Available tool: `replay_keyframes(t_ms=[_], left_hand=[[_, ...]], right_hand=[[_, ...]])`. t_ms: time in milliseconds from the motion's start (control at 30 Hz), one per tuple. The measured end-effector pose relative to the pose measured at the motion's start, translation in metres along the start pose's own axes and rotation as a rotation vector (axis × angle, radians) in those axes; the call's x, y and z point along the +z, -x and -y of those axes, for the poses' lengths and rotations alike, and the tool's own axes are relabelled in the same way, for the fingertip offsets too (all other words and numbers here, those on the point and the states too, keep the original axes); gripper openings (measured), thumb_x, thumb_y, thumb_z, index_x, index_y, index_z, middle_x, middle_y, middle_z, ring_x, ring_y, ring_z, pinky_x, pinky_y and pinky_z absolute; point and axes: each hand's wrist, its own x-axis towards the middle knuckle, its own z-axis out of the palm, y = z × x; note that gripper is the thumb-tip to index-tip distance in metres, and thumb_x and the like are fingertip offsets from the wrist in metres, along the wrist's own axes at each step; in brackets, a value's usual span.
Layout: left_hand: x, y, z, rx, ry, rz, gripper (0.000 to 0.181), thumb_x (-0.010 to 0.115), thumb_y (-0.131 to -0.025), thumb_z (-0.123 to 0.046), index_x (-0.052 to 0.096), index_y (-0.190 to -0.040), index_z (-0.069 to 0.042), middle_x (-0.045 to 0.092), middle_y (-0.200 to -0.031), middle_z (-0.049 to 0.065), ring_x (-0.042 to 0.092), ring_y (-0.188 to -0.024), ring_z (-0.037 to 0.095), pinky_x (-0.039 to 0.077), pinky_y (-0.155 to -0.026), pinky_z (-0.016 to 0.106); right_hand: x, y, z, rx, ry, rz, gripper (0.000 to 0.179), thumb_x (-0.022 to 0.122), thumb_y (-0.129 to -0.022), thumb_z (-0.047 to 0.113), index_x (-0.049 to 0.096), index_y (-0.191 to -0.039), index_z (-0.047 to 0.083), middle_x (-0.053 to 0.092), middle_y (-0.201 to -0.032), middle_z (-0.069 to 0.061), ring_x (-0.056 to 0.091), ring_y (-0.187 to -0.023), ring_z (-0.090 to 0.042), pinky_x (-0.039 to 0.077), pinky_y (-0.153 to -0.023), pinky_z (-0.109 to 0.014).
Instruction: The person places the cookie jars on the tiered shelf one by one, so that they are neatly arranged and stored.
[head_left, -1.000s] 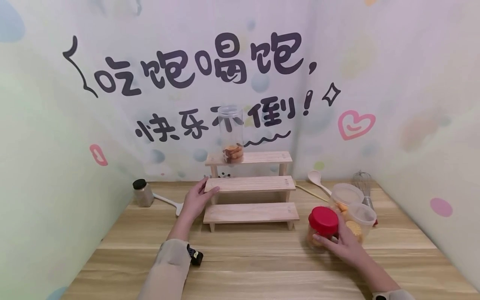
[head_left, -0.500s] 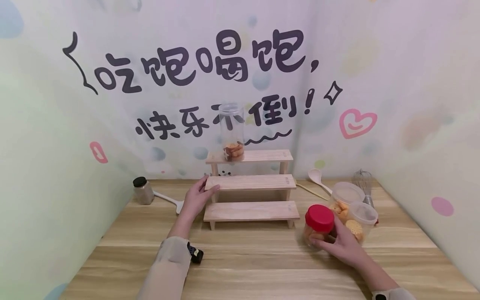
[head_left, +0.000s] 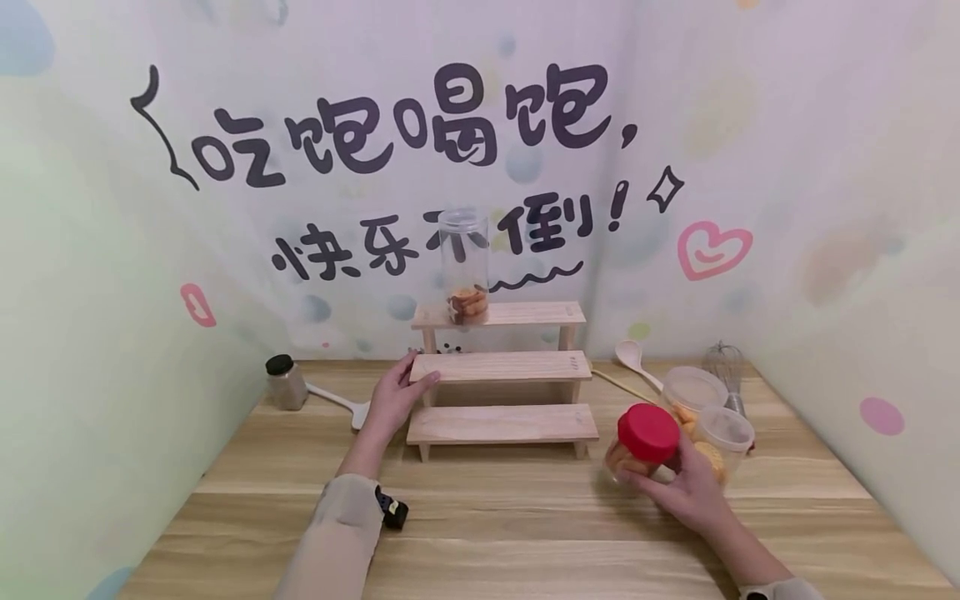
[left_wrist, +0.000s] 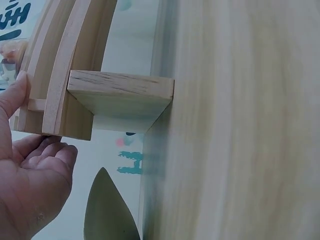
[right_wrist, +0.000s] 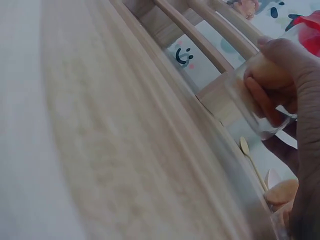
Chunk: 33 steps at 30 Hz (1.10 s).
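Note:
A three-step wooden display stand (head_left: 502, 425) is at the back middle of the table. My left hand (head_left: 392, 402) grips the left end of its middle step, thumb on top; in the left wrist view the fingers (left_wrist: 45, 150) curl below the board. To the right of the stand, my right hand (head_left: 693, 492) holds a clear cookie jar (head_left: 628, 462) with a red lid. The jar leans, lid toward the right, base toward the stand. Through its wall the right wrist view shows brown cookies (right_wrist: 262, 97). A tall clear jar (head_left: 465, 267) with a few cookies stands on the top step.
Two clear tubs of biscuits (head_left: 693, 387) stand just behind the right hand, near a whisk (head_left: 725, 367) and a white spoon (head_left: 630, 356). Left of the stand are a black-capped bottle (head_left: 287, 387) and a white-handled utensil (head_left: 336, 402). Walls enclose the table.
The red-lidded jar moved slightly left while upright, then tipped, its lid swinging right and its base left. The left hand stayed on the stand.

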Motion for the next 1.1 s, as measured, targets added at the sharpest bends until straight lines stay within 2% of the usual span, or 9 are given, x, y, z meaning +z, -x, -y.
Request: replay_keyframes(t_ms=[200,433,567,833,1000,1100], left_hand=[[0.001,0.001,0.002,-0.016,-0.01,-0.014,0.091,0.076,-0.089,-0.044,0.03,-0.159,-0.01,0.025,-0.164,0.012,0.032,-0.147,0.027,0.038,-0.114,0.039],[0.001,0.001,0.006,-0.002,0.002,0.003,0.093,0.077,-0.088,-0.045,0.029,-0.159,-0.008,0.025,-0.164,0.013,0.034,-0.146,0.028,0.04,-0.113,0.04],[0.001,0.0,0.004,-0.002,0.009,0.0,0.092,0.077,-0.089,-0.044,0.029,-0.159,-0.009,0.025,-0.164,0.014,0.034,-0.146,0.029,0.039,-0.113,0.04],[0.001,-0.001,0.003,-0.009,0.001,0.007,0.092,0.076,-0.088,-0.046,0.029,-0.159,-0.011,0.027,-0.163,0.014,0.036,-0.145,0.028,0.04,-0.113,0.04],[0.0,-0.001,0.003,-0.016,0.015,0.019,0.091,0.076,-0.089,-0.044,0.028,-0.16,-0.013,0.028,-0.162,0.016,0.034,-0.146,0.028,0.038,-0.114,0.041],[-0.001,-0.001,0.003,-0.024,0.02,0.022,0.09,0.075,-0.09,-0.044,0.027,-0.16,-0.014,0.027,-0.162,0.016,0.033,-0.147,0.029,0.038,-0.114,0.041]], right_hand=[[0.003,-0.021,0.022,0.041,0.008,-0.075,0.095,0.091,-0.061,-0.012,0.044,-0.143,-0.002,0.062,-0.122,0.01,0.064,-0.1,-0.001,0.056,-0.082,-0.016],[0.002,-0.049,0.036,0.022,0.094,-0.116,0.09,0.095,-0.064,0.0,0.051,-0.142,0.011,0.064,-0.124,0.001,0.062,-0.102,-0.003,0.056,-0.078,-0.015],[0.006,-0.065,0.045,0.019,0.101,-0.147,0.089,0.095,-0.066,0.006,0.052,-0.144,0.019,0.064,-0.127,-0.001,0.06,-0.106,-0.007,0.055,-0.08,-0.015],[0.022,-0.102,0.067,0.072,0.059,-0.198,0.086,0.093,-0.07,0.007,0.05,-0.144,0.016,0.062,-0.132,-0.001,0.059,-0.112,-0.012,0.055,-0.084,-0.017],[0.031,-0.131,0.105,0.1,-0.062,-0.229,0.075,0.088,-0.077,0.007,0.05,-0.142,0.012,0.061,-0.131,-0.003,0.059,-0.112,-0.017,0.057,-0.084,-0.023],[0.035,-0.146,0.125,0.104,-0.1,-0.251,0.071,0.086,-0.08,0.009,0.051,-0.141,0.012,0.061,-0.13,-0.005,0.059,-0.111,-0.019,0.057,-0.082,-0.025]])
